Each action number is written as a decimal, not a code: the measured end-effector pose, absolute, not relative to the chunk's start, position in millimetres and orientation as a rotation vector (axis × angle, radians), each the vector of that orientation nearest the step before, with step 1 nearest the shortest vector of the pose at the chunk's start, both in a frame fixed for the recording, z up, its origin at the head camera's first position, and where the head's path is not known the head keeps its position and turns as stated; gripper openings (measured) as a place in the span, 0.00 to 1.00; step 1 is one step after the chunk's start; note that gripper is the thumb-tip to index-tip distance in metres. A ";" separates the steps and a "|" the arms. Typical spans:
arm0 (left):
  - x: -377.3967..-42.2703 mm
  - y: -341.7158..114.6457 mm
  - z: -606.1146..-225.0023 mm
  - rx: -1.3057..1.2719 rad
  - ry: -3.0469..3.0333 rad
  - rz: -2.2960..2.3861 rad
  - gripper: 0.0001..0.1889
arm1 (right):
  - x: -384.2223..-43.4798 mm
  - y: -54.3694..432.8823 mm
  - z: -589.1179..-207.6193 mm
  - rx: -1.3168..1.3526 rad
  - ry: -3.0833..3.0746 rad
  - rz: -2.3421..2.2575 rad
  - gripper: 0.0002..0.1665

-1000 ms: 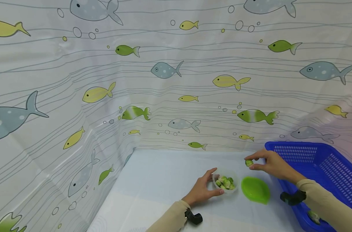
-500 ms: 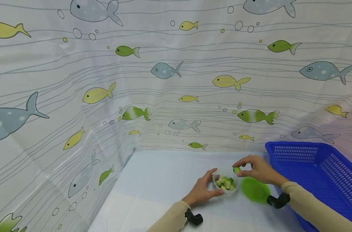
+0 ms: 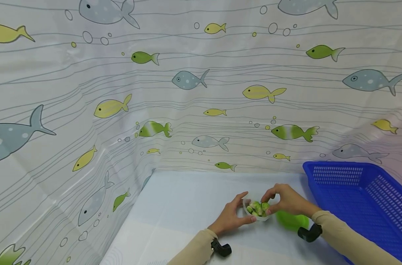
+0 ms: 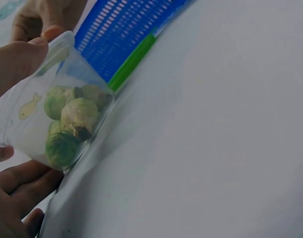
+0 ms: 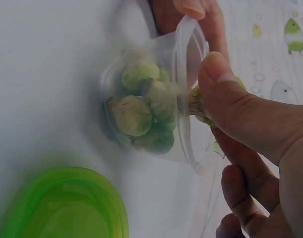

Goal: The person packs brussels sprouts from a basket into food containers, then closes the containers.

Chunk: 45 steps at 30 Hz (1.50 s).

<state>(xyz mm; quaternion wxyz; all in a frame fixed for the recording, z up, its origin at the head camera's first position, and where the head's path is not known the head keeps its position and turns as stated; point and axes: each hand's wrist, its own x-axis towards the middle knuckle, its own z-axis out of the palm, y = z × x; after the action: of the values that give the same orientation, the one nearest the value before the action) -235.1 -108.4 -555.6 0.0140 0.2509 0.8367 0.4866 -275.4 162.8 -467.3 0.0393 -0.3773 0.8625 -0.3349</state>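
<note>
Observed fingers of the right hand (image 3: 287,198) pinching one Brussels sprout (image 5: 196,105) at the mouth of a clear tub (image 5: 181,64), held between thumb and fingers of the left hand (image 3: 229,219). Noted further sprouts (image 5: 134,116) inside, green dish (image 3: 293,222) just beside, blue basket (image 3: 336,163) at right.

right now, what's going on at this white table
A person's left hand grips a clear plastic tub holding several small, round, green and pale sprouts. Their right hand pinches another green sprout at the tub's open mouth, not yet let go. A bright green plastic dish lies between the tub and a big blue plastic basket with perforated sides, on the person's right.
</note>
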 end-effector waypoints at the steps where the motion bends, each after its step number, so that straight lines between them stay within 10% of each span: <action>1: -235.2 -108.4 -555.7 0.783 2.606 1.515 0.47 | -275.5 162.2 -467.6 -1.154 2.636 -1.019 0.17; 45: -234.0 -108.2 -556.0 0.789 2.612 1.516 0.47 | -274.1 148.7 -476.8 -1.215 2.510 -0.971 0.03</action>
<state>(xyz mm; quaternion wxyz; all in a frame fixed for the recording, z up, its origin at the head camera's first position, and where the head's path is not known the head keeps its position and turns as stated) -234.0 -108.2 -556.0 0.0098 0.2528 0.8367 0.4857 -274.1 148.7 -476.8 0.0943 -0.4097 0.8462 -0.3275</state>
